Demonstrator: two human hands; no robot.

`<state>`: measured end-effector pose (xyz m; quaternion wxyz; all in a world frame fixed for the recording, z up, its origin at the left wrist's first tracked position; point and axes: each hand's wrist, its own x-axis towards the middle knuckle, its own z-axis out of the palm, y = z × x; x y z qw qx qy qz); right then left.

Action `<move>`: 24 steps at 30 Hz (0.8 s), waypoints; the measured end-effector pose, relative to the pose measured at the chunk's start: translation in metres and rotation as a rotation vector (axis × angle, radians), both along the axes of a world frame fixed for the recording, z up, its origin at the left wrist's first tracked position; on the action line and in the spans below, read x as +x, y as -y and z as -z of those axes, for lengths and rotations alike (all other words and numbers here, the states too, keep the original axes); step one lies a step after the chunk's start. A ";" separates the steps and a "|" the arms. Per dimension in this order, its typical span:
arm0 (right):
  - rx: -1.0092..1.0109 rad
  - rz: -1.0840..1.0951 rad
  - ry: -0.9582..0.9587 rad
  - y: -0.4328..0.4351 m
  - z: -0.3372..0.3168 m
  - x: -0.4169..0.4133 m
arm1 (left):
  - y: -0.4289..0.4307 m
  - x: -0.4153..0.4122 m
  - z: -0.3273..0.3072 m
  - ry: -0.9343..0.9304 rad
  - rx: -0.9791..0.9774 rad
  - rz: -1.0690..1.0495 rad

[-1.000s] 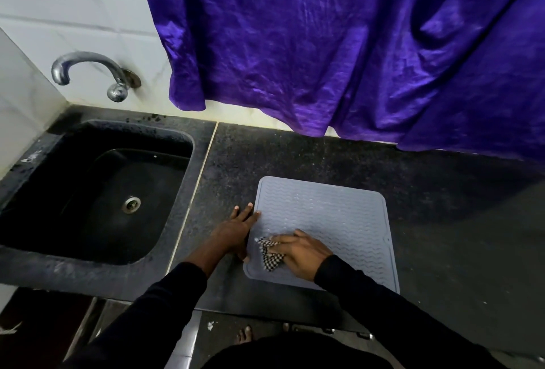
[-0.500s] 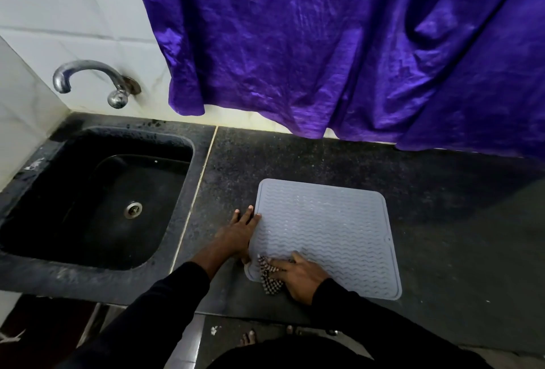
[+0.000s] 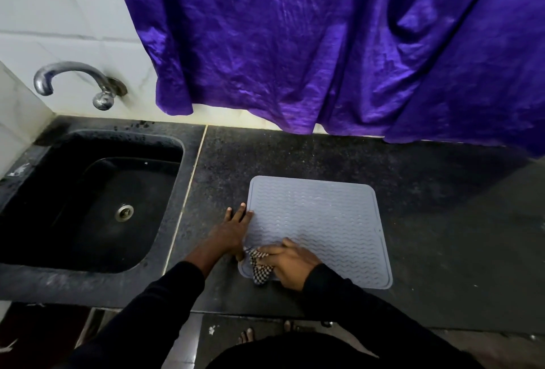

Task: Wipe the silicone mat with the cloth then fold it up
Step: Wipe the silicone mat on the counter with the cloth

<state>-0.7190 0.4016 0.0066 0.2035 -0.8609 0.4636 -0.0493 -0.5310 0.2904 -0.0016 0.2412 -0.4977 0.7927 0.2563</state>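
Note:
A grey silicone mat (image 3: 321,227) with a wavy ribbed surface lies flat on the dark stone counter (image 3: 442,221). My right hand (image 3: 287,265) presses a bunched black-and-white checked cloth (image 3: 260,271) onto the mat's near left corner; most of the cloth is hidden under the hand. My left hand (image 3: 233,231) lies flat with straight fingers on the counter, its fingertips touching the mat's left edge.
A black sink (image 3: 88,200) with a metal drain is set into the counter at the left, with a curved metal tap (image 3: 73,79) on the white tiled wall above. A purple curtain (image 3: 324,44) hangs behind the counter. The counter's front edge runs just below my hands.
My right hand with the cloth slid toward the mat's near left corner. My left hand stayed at the mat's left edge.

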 end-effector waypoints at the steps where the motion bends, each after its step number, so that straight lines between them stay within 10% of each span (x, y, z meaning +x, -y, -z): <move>1: 0.019 0.004 -0.039 -0.005 0.007 -0.001 | 0.002 0.001 0.005 -0.007 -0.003 -0.004; 24: 0.048 0.049 -0.035 -0.015 0.012 -0.042 | 0.000 -0.015 0.001 0.060 -0.006 0.018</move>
